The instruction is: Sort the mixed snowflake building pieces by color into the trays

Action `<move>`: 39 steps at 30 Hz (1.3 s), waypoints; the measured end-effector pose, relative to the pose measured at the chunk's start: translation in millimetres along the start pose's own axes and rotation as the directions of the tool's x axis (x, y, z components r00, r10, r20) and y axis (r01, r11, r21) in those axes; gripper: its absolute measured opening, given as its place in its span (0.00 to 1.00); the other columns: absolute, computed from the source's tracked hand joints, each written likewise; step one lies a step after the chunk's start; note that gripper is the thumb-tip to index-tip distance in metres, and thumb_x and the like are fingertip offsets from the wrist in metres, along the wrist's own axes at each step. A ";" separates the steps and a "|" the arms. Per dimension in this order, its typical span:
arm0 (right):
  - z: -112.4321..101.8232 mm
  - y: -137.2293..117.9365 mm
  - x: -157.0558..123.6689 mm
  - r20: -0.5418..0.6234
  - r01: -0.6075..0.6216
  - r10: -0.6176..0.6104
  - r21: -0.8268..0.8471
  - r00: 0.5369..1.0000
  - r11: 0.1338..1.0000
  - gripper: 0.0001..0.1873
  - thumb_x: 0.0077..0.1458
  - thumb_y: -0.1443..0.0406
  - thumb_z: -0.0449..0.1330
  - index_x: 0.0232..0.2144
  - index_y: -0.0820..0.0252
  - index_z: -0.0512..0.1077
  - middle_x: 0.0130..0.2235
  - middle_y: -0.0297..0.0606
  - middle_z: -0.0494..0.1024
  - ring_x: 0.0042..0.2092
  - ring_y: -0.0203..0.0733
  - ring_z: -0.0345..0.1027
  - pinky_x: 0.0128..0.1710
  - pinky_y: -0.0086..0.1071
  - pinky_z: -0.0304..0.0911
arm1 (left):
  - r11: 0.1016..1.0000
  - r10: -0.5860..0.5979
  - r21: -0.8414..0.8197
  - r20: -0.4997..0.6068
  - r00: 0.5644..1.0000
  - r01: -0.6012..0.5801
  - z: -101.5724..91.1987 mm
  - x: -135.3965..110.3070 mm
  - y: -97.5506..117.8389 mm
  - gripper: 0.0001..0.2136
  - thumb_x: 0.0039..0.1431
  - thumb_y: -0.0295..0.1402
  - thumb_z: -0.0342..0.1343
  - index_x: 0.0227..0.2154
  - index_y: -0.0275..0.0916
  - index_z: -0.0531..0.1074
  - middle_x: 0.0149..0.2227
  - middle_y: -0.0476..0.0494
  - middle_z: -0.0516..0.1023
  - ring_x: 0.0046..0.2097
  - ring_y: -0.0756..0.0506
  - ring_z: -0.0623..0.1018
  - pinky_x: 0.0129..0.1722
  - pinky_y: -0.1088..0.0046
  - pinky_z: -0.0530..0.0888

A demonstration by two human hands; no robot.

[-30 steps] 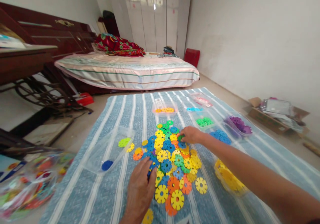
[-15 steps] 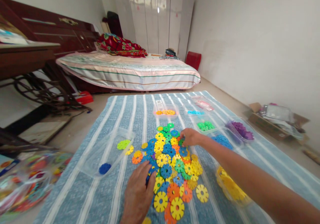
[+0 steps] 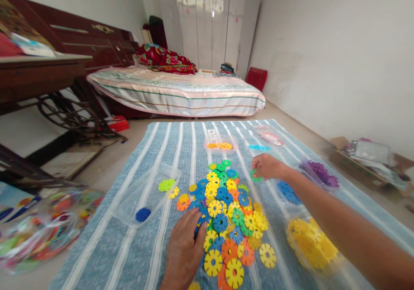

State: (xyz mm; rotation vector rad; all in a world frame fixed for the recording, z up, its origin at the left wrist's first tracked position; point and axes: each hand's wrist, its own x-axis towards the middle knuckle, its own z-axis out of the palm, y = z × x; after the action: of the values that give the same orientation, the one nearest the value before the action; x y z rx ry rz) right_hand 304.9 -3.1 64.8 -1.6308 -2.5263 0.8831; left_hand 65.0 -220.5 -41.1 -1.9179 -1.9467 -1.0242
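Observation:
A heap of notched plastic discs (image 3: 220, 222) in yellow, blue, orange and green lies on the striped cloth. My left hand (image 3: 186, 244) rests at the heap's near left edge, fingers curled, with a dark blue disc (image 3: 196, 230) between thumb and fingers. Beyond the heap to the right, my right hand (image 3: 268, 166) pinches a green disc (image 3: 256, 176) above the cloth. My right hand and forearm now cover the tub of green discs. Near it are a tub of light blue discs (image 3: 258, 147) and a tub of blue discs (image 3: 287, 192).
Around the heap stand a tub of orange discs (image 3: 220, 146), a purple one (image 3: 320, 173), a yellow one (image 3: 312, 244) and a clear tray (image 3: 124, 206) at left. A bag of colourful pieces (image 3: 48, 229) lies on the floor. A bed (image 3: 181, 94) is beyond the cloth.
My right hand has lifted from the heap's far side and moved right with a green disc. My left hand stays by the heap. The view has shifted slightly.

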 end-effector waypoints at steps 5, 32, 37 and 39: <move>-40.1 17.8 -1.0 -0.264 -0.249 0.153 -0.383 0.952 0.889 0.11 0.42 0.64 0.63 0.32 0.60 0.75 0.33 0.44 0.77 0.38 0.49 0.72 0.33 0.34 0.64 | 0.999 0.023 0.027 -0.021 1.000 -0.023 0.0 0.2 0.3 0.11 0.57 0.37 0.49 0.39 0.39 0.71 0.40 0.41 0.78 0.43 0.42 0.77 0.41 0.62 0.76; 32.3 -27.3 38.2 -0.090 0.183 -0.194 -0.116 0.977 0.976 0.05 0.44 0.65 0.61 0.24 0.63 0.70 0.26 0.32 0.74 0.29 0.33 0.66 0.26 0.24 0.56 | 0.999 0.044 0.021 0.013 0.999 -0.044 -0.3 3.9 -3.4 0.12 0.57 0.39 0.49 0.39 0.40 0.71 0.40 0.42 0.79 0.43 0.43 0.77 0.43 0.65 0.76; -30.0 2.7 -7.1 0.046 0.146 -0.149 0.058 0.988 0.988 0.05 0.42 0.65 0.60 0.23 0.62 0.69 0.18 0.29 0.70 0.22 0.33 0.66 0.21 0.24 0.55 | 0.998 0.044 0.036 0.000 0.999 -0.044 4.0 3.8 -6.0 0.13 0.58 0.40 0.48 0.39 0.39 0.71 0.40 0.42 0.79 0.43 0.43 0.77 0.43 0.65 0.75; -52.5 22.3 -27.1 0.123 0.053 -0.049 -0.035 0.991 0.998 0.05 0.41 0.65 0.60 0.24 0.62 0.70 0.17 0.29 0.70 0.21 0.34 0.66 0.20 0.24 0.55 | 0.998 0.052 0.042 0.004 0.999 -0.052 3.6 4.9 -5.7 0.14 0.58 0.41 0.47 0.39 0.39 0.71 0.40 0.42 0.79 0.43 0.43 0.77 0.43 0.65 0.75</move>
State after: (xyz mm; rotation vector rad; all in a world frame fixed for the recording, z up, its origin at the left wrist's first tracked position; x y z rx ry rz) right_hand 351.7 4.4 106.5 -1.5606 -2.6681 0.9651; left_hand 60.1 -214.0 -42.6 -1.9377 -1.8944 -0.9590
